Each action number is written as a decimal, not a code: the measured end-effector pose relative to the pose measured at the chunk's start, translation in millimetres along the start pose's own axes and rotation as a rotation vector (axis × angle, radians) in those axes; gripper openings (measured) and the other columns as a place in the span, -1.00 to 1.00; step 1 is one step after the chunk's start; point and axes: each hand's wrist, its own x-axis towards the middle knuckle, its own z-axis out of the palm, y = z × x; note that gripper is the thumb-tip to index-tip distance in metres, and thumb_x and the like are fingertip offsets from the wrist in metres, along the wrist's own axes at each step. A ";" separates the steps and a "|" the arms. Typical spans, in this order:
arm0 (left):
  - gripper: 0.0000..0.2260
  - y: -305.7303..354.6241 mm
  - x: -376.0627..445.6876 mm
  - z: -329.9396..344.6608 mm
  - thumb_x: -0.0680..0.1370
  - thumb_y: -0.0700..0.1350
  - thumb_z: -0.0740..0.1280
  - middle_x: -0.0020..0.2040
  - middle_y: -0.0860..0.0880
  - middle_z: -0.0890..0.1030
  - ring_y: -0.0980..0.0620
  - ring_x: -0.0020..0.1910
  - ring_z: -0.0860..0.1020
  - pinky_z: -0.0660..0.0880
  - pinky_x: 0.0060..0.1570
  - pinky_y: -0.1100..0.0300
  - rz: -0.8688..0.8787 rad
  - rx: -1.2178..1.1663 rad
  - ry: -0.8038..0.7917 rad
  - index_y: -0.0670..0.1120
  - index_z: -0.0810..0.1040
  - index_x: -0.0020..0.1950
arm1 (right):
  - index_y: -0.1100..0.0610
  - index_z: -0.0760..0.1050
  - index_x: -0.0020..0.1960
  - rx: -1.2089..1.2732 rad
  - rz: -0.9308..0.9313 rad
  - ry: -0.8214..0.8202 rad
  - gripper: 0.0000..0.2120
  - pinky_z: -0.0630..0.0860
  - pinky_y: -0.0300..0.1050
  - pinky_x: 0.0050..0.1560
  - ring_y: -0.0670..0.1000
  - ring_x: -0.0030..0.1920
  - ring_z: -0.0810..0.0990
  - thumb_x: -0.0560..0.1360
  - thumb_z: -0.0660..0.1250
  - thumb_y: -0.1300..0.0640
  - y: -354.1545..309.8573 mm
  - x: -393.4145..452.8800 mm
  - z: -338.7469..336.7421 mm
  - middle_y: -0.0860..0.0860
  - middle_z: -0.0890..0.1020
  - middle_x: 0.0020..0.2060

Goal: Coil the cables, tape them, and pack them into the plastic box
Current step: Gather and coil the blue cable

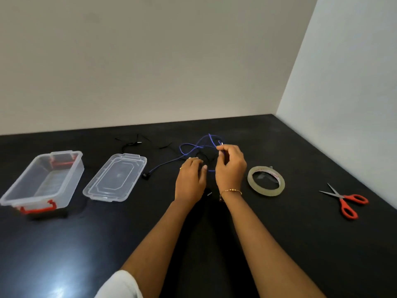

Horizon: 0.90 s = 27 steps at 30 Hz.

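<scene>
The right hand [231,164] holds a narrow grip on the blue cable [194,147], thumb and fingers pinching it near its plug end, lifted a little off the surface [300,244]. Just left of that grip the left hand [190,181] lies fingers-down on the cable's loose loops; whether it pinches a strand cannot be told. The cable sprawls beyond and to the left of the grip, not yet coiled. To coil it well, it seems best to keep the plug end pinned, draw even loops into the other hand, and clear the black cable [133,143] lying further left so the two do not tangle. The tape [266,181] sits just right of the grip, the scissors [345,201] well beyond it. Left of the grip lie the lid [115,177], then the open box [43,179], empty of cables. Faint red print inside the tape roll is unreadable.
</scene>
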 end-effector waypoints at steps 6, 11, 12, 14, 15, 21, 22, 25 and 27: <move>-0.71 12.6 -27.3 -28.7 0.53 -0.20 0.30 0.08 -0.11 0.60 0.02 0.05 0.57 0.53 0.10 0.11 -0.143 -0.493 0.115 -0.19 0.47 0.25 | 0.30 0.53 -0.08 0.341 -0.215 0.042 -0.85 0.49 -0.42 -0.10 -0.07 -0.16 0.56 0.50 0.19 0.42 -59.2 -35.0 -11.3 0.13 0.59 -0.15; -0.65 22.1 -68.2 -78.6 0.63 -0.06 -0.02 -0.08 -0.10 0.64 -0.02 -0.02 0.59 0.51 -0.01 0.13 -0.534 -1.397 0.098 -0.15 0.53 0.07 | 0.19 0.48 -0.05 0.525 -0.063 -0.130 -0.77 0.52 -0.36 -0.15 -0.15 -0.18 0.54 0.50 0.13 0.44 -82.3 -81.1 -21.3 0.02 0.55 -0.17; -0.59 18.4 -74.2 -89.5 0.62 -0.04 -0.06 -0.09 -0.13 0.64 -0.05 -0.03 0.59 0.49 0.01 0.11 -0.571 -1.506 0.122 -0.18 0.54 0.05 | 0.18 0.47 -0.06 0.550 -0.017 -0.203 -0.76 0.50 -0.34 -0.21 -0.15 -0.22 0.53 0.48 0.13 0.45 -85.1 -90.9 -22.8 0.00 0.54 -0.21; -0.55 8.1 -82.3 -105.1 0.61 -0.03 -0.10 -0.06 -0.14 0.63 -0.07 -0.03 0.57 0.43 0.12 0.06 -0.611 -1.476 0.122 -0.18 0.55 0.01 | 0.19 0.47 -0.10 0.550 0.054 -0.356 -0.76 0.43 -0.37 -0.33 -0.18 -0.35 0.51 0.45 0.13 0.46 -86.1 -107.4 -23.6 -0.03 0.55 -0.30; -0.58 2.9 -88.3 -111.9 0.61 -0.04 -0.08 -0.07 -0.11 0.63 -0.04 -0.06 0.57 0.42 0.12 0.07 -0.622 -1.358 0.099 -0.15 0.55 -0.02 | 0.20 0.48 -0.13 0.516 0.085 -0.442 -0.76 0.41 -0.39 -0.36 -0.21 -0.41 0.50 0.43 0.13 0.47 -85.3 -116.8 -23.3 -0.04 0.55 -0.33; -0.76 -36.0 -122.3 -144.6 0.55 -0.23 0.05 -0.35 0.00 0.69 0.11 -0.40 0.63 0.45 -0.21 0.18 -0.639 -1.019 0.017 -0.12 0.50 0.01 | 0.06 0.48 -0.45 0.104 0.195 -0.912 -0.72 0.47 -0.04 -0.22 -0.01 -0.43 0.54 0.37 0.09 0.10 -67.8 -154.4 -16.1 0.01 0.58 -0.51; -0.77 -38.9 -124.9 -149.2 0.55 -0.22 0.04 -0.37 -0.02 0.68 0.09 -0.42 0.63 0.44 -0.27 0.21 -0.671 -1.021 0.051 -0.13 0.49 -0.01 | 0.06 0.50 -0.45 0.107 0.208 -0.895 -0.71 0.49 -0.01 -0.14 0.04 -0.34 0.58 0.32 0.07 0.06 -70.2 -155.1 -14.0 0.01 0.60 -0.51; -0.73 -38.6 -125.8 -154.0 0.59 -0.03 0.08 -0.48 -0.05 0.54 0.01 -0.47 0.49 0.35 -0.41 0.23 -0.769 -0.953 0.111 -0.14 0.48 -0.14 | 0.15 0.49 -0.35 0.002 0.110 -0.714 -0.67 0.47 -0.01 -0.17 0.14 -0.23 0.57 0.43 0.06 0.04 -74.9 -154.6 -6.6 0.11 0.64 -0.37; -0.69 -42.4 -124.2 -149.7 0.55 0.08 0.19 -0.39 -0.06 0.51 0.03 -0.41 0.41 0.35 -0.37 0.20 -0.731 -0.573 0.119 -0.11 0.49 -0.23 | 0.20 0.50 -0.23 -0.095 0.005 -0.518 -0.73 0.38 -0.06 -0.24 0.12 -0.18 0.52 0.55 0.11 0.14 -68.4 -152.9 -2.8 0.13 0.59 -0.25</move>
